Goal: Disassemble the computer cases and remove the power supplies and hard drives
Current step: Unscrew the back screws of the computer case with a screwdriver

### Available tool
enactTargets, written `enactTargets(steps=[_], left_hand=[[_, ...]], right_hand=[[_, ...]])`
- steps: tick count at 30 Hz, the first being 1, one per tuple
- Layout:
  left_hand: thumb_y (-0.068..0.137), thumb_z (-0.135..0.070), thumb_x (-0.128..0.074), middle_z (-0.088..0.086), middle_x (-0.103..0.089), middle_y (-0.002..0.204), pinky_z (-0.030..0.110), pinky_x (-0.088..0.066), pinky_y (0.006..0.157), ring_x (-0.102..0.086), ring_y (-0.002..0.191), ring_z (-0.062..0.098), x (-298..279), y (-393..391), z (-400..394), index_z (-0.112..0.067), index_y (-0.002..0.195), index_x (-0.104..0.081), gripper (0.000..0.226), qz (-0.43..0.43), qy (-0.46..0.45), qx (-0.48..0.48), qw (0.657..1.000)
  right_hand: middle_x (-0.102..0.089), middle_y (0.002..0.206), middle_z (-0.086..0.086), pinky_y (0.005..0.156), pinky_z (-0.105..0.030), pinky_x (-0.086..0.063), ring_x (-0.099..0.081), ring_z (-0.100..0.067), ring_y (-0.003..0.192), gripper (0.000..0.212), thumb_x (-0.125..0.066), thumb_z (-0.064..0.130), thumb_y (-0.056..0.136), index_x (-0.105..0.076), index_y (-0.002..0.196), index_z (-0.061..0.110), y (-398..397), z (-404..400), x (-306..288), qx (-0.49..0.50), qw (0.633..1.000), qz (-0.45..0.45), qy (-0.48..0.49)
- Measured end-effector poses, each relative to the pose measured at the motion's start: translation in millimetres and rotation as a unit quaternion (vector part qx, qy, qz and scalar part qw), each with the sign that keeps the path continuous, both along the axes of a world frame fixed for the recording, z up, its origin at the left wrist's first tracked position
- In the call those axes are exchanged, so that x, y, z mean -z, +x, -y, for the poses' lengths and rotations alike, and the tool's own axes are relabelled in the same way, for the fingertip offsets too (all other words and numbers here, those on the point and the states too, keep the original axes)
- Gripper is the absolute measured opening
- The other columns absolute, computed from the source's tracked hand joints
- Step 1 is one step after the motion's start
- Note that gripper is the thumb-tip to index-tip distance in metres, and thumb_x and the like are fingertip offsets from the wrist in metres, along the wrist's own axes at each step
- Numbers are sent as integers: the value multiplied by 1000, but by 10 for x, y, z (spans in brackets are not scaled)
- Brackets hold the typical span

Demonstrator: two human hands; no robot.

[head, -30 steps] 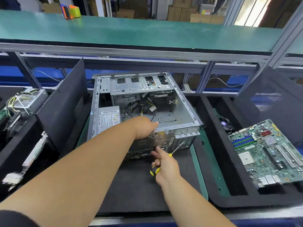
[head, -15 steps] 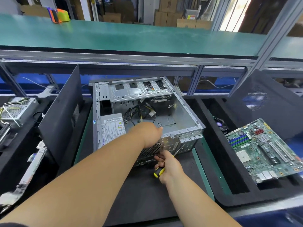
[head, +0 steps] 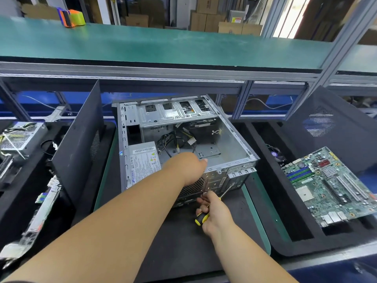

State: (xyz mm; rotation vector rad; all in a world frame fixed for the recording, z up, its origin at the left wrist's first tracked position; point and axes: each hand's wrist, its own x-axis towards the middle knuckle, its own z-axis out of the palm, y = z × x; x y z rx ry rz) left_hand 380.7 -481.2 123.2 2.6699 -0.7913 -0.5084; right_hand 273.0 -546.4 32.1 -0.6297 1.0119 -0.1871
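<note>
An open silver computer case (head: 230, 139) lies on its side on a black foam mat (head: 183, 242). Its power supply (head: 143, 162), with a white label, sits in the near left corner, and loose cables (head: 175, 139) lie inside. A hard drive (head: 202, 122) sits under the drive cage at the back. My left hand (head: 189, 167) rests over the case's near rear edge, fingers hidden behind the metal. My right hand (head: 214, 213) grips a yellow and black screwdriver (head: 201, 218), its shaft pointing at the rear panel.
A black side panel (head: 81, 139) leans left of the case. Another power supply (head: 22, 137) sits at the far left. A green motherboard (head: 330, 184) lies in the right foam tray beside a second leaning panel (head: 334, 127). A green shelf (head: 163, 43) runs overhead.
My right hand has crept closer to the rear panel with the screwdriver. The left hand stays on the case edge. The camera view shifted slightly.
</note>
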Motion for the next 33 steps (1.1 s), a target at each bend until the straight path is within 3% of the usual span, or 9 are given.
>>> enactTargets(steps=[3, 7, 10, 16, 18, 23, 27, 30, 33], left_hand=[[102, -49, -28, 9, -52, 85, 34, -38, 76, -52, 86, 28, -3, -4, 7, -16, 72, -48, 48, -3, -8, -7, 1000], [101, -51, -30, 6, -54, 86, 33, -39, 75, -53, 87, 27, -18, -24, 1, -14, 84, -59, 50, 23, -9, -9, 1000], [99, -57, -31, 0, -57, 80, 32, -41, 70, -56, 84, 25, -7, -44, -9, -14, 80, -61, 56, 52, -12, -20, 998], [95, -59, -33, 4, -57, 77, 29, -38, 60, -51, 74, 20, -7, -97, -12, -17, 83, -65, 55, 113, -15, -50, 992], [93, -60, -34, -3, -59, 74, 29, -43, 61, -55, 75, 19, -1, -115, -15, -20, 77, -63, 52, 131, -16, -61, 989], [91, -64, -37, -15, -66, 93, 28, -49, 70, -62, 87, 18, -4, -118, -18, -28, 82, -68, 49, 135, -21, -81, 987], [89, -63, -42, -13, -64, 80, 26, -44, 65, -58, 79, 12, -13, -134, -29, -34, 83, -69, 40, 139, -34, -103, 984], [91, -60, -46, -11, -63, 74, 26, -45, 64, -58, 76, 12, -44, -158, -36, -31, 75, -69, 40, 128, -20, -113, 985], [93, -55, -49, -8, -57, 62, 26, -37, 58, -55, 68, 13, -84, -173, -37, -29, 57, -62, 47, 105, -23, -111, 988]], right_hand=[[-58, 63, -10, 35, -16, -30, -28, -6, 30, 15, -53, 8, 95, -56, 81, 2, -67, 28, 9, -5, 1000, -2, 5], [-57, 58, -7, 35, -18, -32, -30, -7, 31, 14, -56, 7, 94, -57, 81, 4, -236, 142, 46, -24, 999, -15, -15], [-56, 54, -4, 35, -20, -33, -31, -8, 32, 10, -58, 4, 92, -58, 82, 5, -445, 312, 101, -25, 998, -33, -39], [-46, 48, 1, 34, -16, -29, -28, -6, 29, 18, -55, 5, 94, -54, 77, 9, -767, 919, 92, 27, 998, -48, -21], [-42, 46, 3, 33, -14, -27, -27, -5, 28, 20, -53, 6, 95, -52, 76, 11, -796, 1149, 53, 55, 998, -39, -14], [-41, 64, 2, 33, -13, -26, -29, -4, 27, 29, -52, 22, 102, -52, 76, 11, -818, 1611, 14, 76, 996, -33, -8], [-44, 65, 0, 33, -12, -27, -30, -4, 26, 25, -53, 17, 102, -55, 78, 8, -836, 1677, 111, 51, 998, -43, 16], [-47, 62, 0, 33, -12, -26, -32, -5, 27, 21, -56, 15, 99, -58, 79, 9, -862, 1669, 150, 19, 998, -53, 18], [-48, 55, 2, 36, -13, -26, -33, -7, 30, 16, -58, 13, 97, -58, 81, 10, -892, 1621, 126, -23, 998, -54, -4]])
